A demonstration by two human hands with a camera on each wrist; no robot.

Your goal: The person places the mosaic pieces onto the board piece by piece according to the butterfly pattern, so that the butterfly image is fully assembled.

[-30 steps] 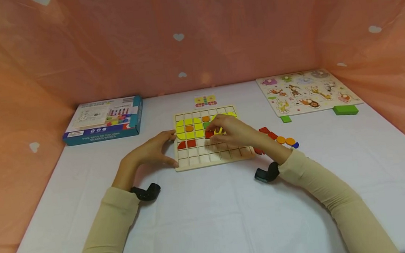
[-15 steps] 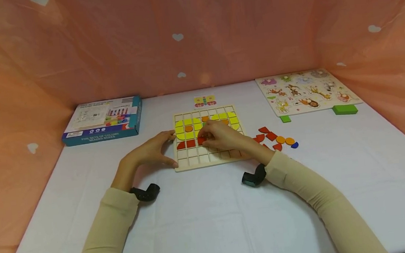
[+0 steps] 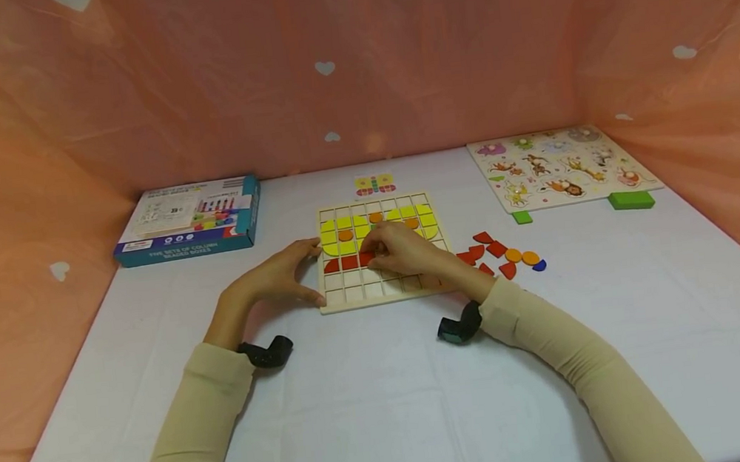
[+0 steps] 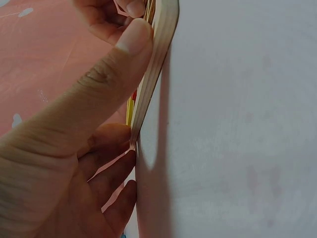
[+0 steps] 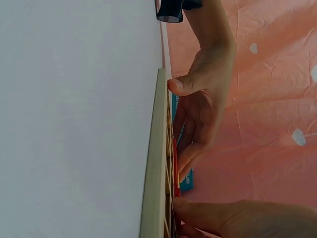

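Note:
A wooden grid board (image 3: 352, 279) lies on the white table, its upper rows filled with yellow tiles (image 3: 329, 238) and orange discs (image 3: 345, 235). My right hand (image 3: 405, 248) is over the middle of the board and pinches a red tile (image 3: 366, 259) at the third cell of the red row. Two red tiles (image 3: 340, 264) lie to its left. My left hand (image 3: 278, 273) rests against the board's left edge with thumb and fingers spread; in the left wrist view the thumb (image 4: 106, 74) touches the rim. The right hand covers part of the board's centre.
Right of the board lie several loose red tiles (image 3: 496, 248), orange discs (image 3: 529, 258) and a blue piece (image 3: 539, 265). A pattern card (image 3: 375, 184) is behind it. A boxed set (image 3: 188, 220) stands left, an animal puzzle (image 3: 561, 168) and green blocks (image 3: 631, 200) right.
My right hand has moved left with the red tile, from near the board's centre to beside the two red tiles, and lowered it there. My left hand has stayed put.

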